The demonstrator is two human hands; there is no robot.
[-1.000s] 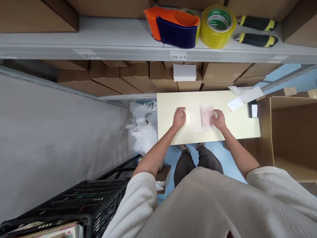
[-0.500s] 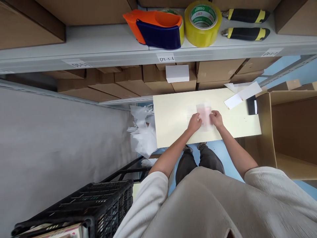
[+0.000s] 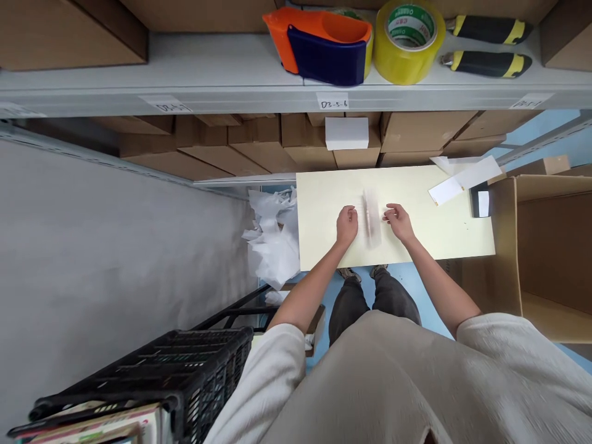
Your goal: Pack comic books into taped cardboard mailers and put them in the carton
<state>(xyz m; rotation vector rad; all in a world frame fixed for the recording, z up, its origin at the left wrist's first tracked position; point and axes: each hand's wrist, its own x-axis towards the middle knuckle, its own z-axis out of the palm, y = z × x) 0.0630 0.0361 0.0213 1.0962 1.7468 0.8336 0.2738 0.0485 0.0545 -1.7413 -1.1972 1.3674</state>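
On the pale yellow table (image 3: 324, 222), a thin, translucent, pinkish packet (image 3: 371, 222) stands on edge or is turning over between my hands, blurred by motion. Faint lined white paper (image 3: 359, 216) shows beside it on the left. My left hand (image 3: 348, 226) is at the left edge of this paper, its fingers curled together; whatever they pinch is hidden. Just right of the packet is my right hand (image 3: 398, 222), fingers apart and holding nothing, with a small gap between it and the packet.
White slips (image 3: 465, 179) and a black item (image 3: 480, 200) lie at the table's right end, by a large open carton (image 3: 504, 246). Crumpled white wrapping (image 3: 275, 246) hangs at the left. A shelf above bears a tape dispenser (image 3: 328, 52), tape roll (image 3: 407, 43) and cutters (image 3: 490, 63). A black crate (image 3: 185, 364) stands lower left.
The packet has gone from lying flat and pink to a narrow, edge-on blur. My left hand has moved left, away from it, and my right fingers have spread. The whole view has shifted slightly.
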